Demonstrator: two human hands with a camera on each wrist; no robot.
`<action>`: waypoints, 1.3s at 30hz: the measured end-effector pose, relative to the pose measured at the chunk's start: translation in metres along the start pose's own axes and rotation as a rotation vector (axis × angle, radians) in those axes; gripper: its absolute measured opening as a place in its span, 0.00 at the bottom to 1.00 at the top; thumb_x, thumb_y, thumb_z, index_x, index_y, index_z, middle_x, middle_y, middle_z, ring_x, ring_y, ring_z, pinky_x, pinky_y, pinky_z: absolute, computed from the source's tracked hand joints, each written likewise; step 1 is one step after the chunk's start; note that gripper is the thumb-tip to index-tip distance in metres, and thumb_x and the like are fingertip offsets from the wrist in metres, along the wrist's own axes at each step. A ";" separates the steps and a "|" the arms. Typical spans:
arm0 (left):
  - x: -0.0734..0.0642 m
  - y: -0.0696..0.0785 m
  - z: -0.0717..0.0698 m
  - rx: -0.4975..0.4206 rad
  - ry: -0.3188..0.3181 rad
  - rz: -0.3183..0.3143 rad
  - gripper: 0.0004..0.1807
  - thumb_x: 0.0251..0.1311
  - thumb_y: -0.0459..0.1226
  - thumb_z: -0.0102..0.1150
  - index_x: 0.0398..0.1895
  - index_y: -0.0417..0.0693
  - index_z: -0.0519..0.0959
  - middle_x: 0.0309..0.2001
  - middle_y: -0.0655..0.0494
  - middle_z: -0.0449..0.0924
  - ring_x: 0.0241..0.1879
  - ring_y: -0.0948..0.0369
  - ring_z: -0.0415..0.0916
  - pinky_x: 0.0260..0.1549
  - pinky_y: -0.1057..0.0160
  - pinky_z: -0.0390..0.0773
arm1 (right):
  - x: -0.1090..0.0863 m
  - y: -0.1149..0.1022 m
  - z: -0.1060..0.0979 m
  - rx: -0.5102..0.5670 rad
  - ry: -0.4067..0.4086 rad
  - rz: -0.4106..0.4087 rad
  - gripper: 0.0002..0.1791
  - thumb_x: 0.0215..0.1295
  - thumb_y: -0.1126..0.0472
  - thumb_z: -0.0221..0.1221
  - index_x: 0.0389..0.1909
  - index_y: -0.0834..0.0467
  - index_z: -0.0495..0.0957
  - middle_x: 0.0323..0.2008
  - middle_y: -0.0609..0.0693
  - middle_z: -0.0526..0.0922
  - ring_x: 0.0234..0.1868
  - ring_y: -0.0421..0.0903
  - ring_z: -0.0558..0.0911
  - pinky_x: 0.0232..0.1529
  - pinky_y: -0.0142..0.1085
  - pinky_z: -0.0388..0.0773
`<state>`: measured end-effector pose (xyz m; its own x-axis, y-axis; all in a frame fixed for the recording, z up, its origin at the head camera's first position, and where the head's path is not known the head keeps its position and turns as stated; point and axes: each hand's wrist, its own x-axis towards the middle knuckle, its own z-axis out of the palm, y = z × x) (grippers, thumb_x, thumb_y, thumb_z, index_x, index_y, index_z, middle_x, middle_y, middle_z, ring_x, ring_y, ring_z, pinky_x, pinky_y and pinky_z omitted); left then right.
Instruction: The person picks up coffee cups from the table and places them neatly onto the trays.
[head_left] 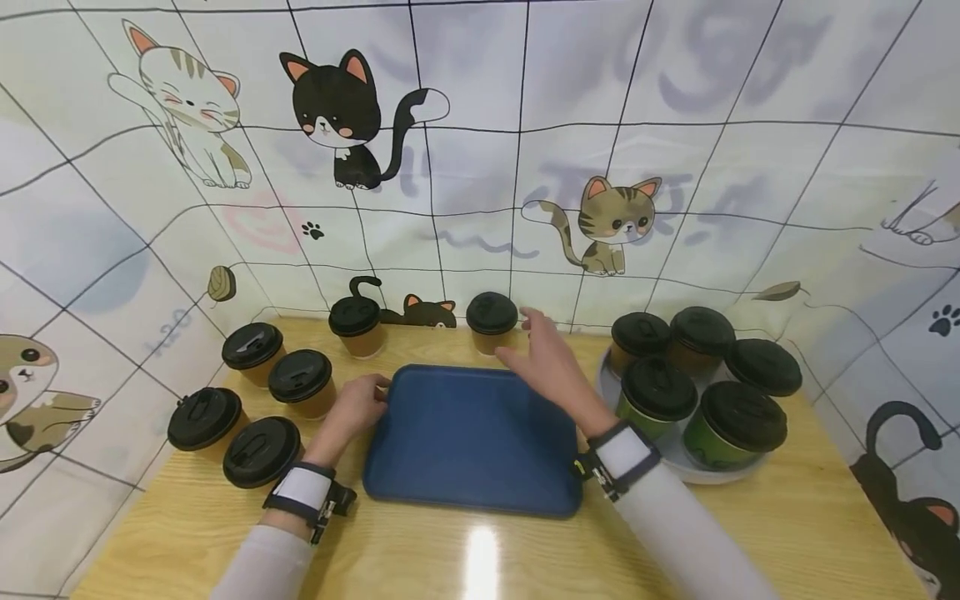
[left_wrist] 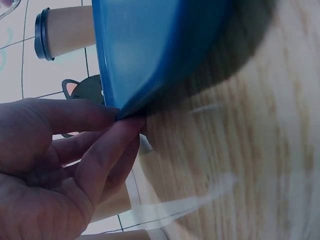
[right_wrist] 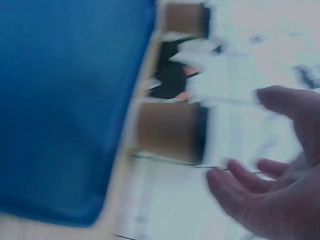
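Note:
A blue rectangular tray [head_left: 472, 442] lies in the middle of the wooden table. My left hand [head_left: 362, 408] pinches the tray's left edge near the far corner, thumb and fingertips meeting at the rim in the left wrist view. Just beyond the tray's far edge stands a brown paper cup with a black lid [head_left: 492, 321]. My right hand [head_left: 553, 367] hovers over the tray's far right part, thumb and fingers spread beside this cup. The right wrist view, somewhat blurred, shows a gap between those fingers and the cup [right_wrist: 167, 131].
Another lidded cup [head_left: 356, 325] stands behind the tray's far left corner. Several lidded brown cups [head_left: 302, 383] cluster left of it. On the right, a round light plate [head_left: 723, 475] holds several lidded cups, some green. A cat-print cloth [head_left: 480, 167] hangs behind the table.

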<state>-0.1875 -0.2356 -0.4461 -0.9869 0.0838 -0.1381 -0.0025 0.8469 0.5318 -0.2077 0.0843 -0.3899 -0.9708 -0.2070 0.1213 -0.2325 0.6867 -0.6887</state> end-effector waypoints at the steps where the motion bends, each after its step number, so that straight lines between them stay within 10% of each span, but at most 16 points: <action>1: 0.001 0.001 0.002 -0.005 -0.002 0.000 0.22 0.61 0.24 0.58 0.60 0.27 0.77 0.45 0.36 0.86 0.42 0.47 0.84 0.39 0.52 0.84 | 0.011 0.006 0.005 0.037 0.009 0.013 0.52 0.67 0.44 0.67 0.81 0.62 0.51 0.70 0.67 0.66 0.65 0.62 0.74 0.58 0.57 0.75; 10: 0.003 0.009 0.011 -0.035 -0.015 0.002 0.21 0.61 0.25 0.60 0.59 0.29 0.78 0.42 0.39 0.85 0.40 0.49 0.83 0.39 0.52 0.83 | 0.054 0.035 0.043 0.153 0.104 0.100 0.69 0.58 0.43 0.75 0.83 0.59 0.34 0.79 0.69 0.47 0.76 0.67 0.58 0.69 0.62 0.66; 22: -0.009 0.000 0.017 -0.137 -0.027 -0.002 0.22 0.58 0.26 0.58 0.58 0.31 0.79 0.34 0.47 0.84 0.31 0.56 0.80 0.35 0.55 0.80 | 0.059 0.044 0.061 0.106 0.105 0.137 0.58 0.59 0.49 0.74 0.79 0.65 0.48 0.70 0.70 0.63 0.67 0.68 0.72 0.63 0.60 0.73; 39: -0.002 -0.005 -0.003 -0.093 -0.026 -0.012 0.22 0.61 0.26 0.60 0.59 0.28 0.77 0.40 0.40 0.84 0.38 0.50 0.81 0.38 0.52 0.81 | -0.004 0.016 -0.005 0.129 0.219 0.012 0.55 0.53 0.36 0.74 0.74 0.58 0.60 0.63 0.56 0.75 0.61 0.55 0.78 0.56 0.58 0.76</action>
<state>-0.1856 -0.2416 -0.4464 -0.9821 0.0885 -0.1665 -0.0308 0.7958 0.6048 -0.2075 0.0992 -0.3978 -0.9664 -0.0335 0.2549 -0.2249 0.5908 -0.7748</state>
